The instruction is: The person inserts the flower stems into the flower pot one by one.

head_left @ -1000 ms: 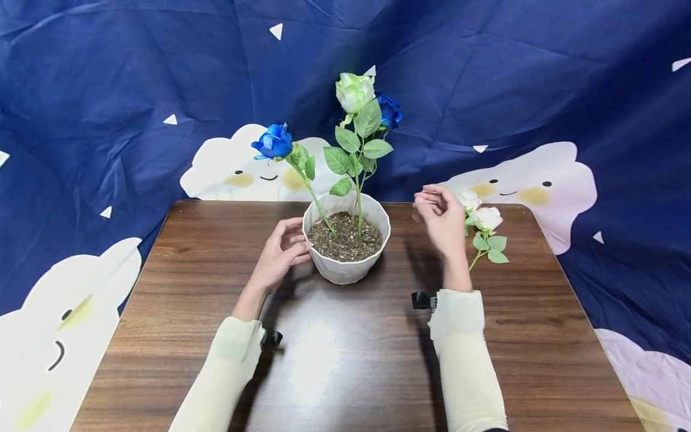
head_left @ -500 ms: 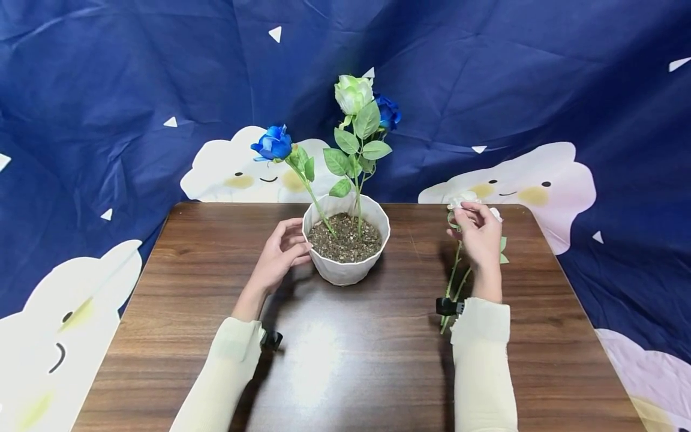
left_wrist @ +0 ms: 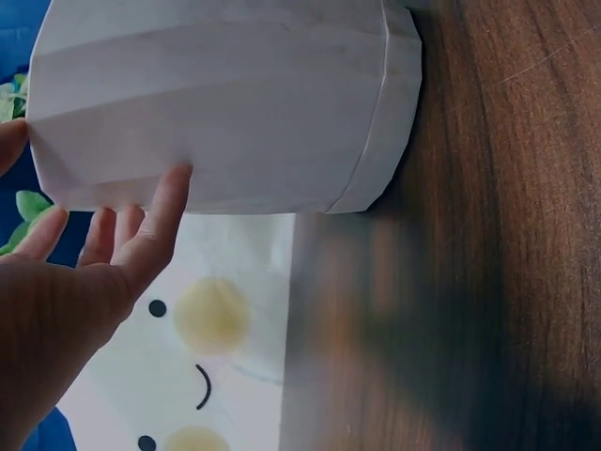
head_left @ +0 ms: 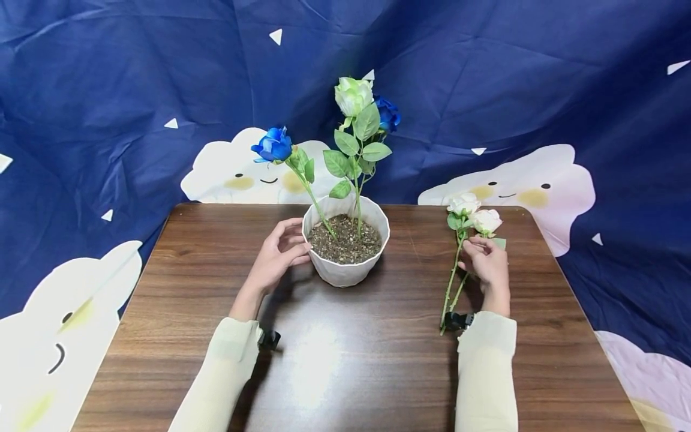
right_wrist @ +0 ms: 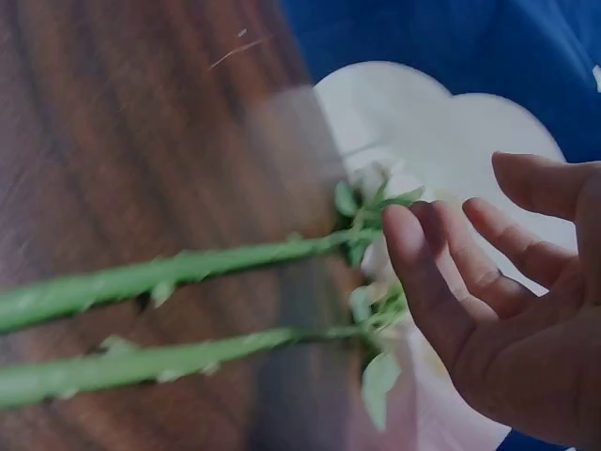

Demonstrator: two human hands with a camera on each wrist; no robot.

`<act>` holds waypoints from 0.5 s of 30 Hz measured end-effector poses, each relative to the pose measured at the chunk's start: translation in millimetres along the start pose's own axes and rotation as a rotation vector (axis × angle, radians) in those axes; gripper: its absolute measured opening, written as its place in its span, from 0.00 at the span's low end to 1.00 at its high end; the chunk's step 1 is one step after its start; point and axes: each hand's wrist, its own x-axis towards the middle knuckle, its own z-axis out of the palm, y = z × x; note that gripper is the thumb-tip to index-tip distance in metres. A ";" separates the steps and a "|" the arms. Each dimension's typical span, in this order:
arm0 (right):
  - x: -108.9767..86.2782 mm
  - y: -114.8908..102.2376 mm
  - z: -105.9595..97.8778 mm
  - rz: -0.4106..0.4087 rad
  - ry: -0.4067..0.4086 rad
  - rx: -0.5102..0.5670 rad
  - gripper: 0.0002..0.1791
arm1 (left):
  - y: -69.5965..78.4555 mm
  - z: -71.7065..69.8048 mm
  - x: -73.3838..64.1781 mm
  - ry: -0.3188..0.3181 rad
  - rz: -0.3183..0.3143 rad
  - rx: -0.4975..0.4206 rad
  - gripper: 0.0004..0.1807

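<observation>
In the head view, my left hand [head_left: 274,255] rests its spread fingers and thumb against the left side of a white faceted flowerpot [head_left: 343,275]; the left wrist view shows its fingertips on the pot wall [left_wrist: 254,122]. The pot holds soil [head_left: 345,246] with a blue rose [head_left: 272,144] leaning left, a pale green-white rose [head_left: 354,96], and another blue rose [head_left: 387,114] behind it. My right hand [head_left: 487,264] hovers over two pale pink-white roses, one rose [head_left: 463,204] beside the other [head_left: 486,221]. In the right wrist view its thumb and fingers stand apart near the stems [right_wrist: 188,268], gripping nothing.
A brown wood-grain table [head_left: 345,372] carries the pot and the lying roses, whose stems point toward me. Behind hangs a dark blue cloth [head_left: 162,72] with smiling white clouds [head_left: 518,168]. A black wrist device [head_left: 457,321] overlaps the stem ends in the head view.
My right hand has moved rightward and down from beside the pot, past the rose blooms, to over the upper stems. The left hand and the pot have stayed in place.
</observation>
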 end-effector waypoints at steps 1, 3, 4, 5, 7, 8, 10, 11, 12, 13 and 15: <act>0.6 3.0 -1.8 0.019 0.000 -0.006 0.17 | 0.8 -0.1 -0.4 -0.002 0.002 -0.002 0.33; 1.8 7.8 -4.6 0.045 0.002 -0.009 0.19 | 2.3 0.2 -0.9 -0.008 0.005 -0.006 0.33; 2.5 9.8 -5.7 0.054 -0.001 -0.012 0.20 | 2.9 0.3 -1.0 -0.009 0.006 -0.010 0.33; 3.0 11.5 -6.5 0.060 -0.005 -0.020 0.22 | 3.4 0.4 -1.0 -0.010 0.006 -0.012 0.33; 3.7 14.2 -7.5 0.068 -0.014 -0.044 0.24 | 3.6 0.4 -1.1 -0.009 0.004 -0.015 0.33; 4.0 15.4 -8.0 0.072 -0.020 -0.060 0.26 | 3.3 0.2 -1.0 -0.007 0.003 -0.016 0.33; 4.7 17.5 -8.7 0.080 -0.029 -0.085 0.28 | 3.3 0.3 -1.1 -0.004 0.002 -0.018 0.33; 5.3 18.6 -9.1 0.086 -0.035 -0.095 0.29 | 3.2 0.4 -1.2 -0.004 0.002 -0.019 0.33; 5.7 19.6 -9.4 0.091 -0.040 -0.108 0.30 | 2.8 0.2 -1.3 -0.003 0.002 -0.017 0.33; 6.2 20.7 -9.5 0.097 -0.047 -0.118 0.30 | 2.7 0.5 -1.5 -0.003 0.002 -0.017 0.33; 7.3 22.7 -9.1 0.106 -0.068 -0.146 0.31 | 2.5 0.6 -2.0 -0.002 0.002 -0.013 0.33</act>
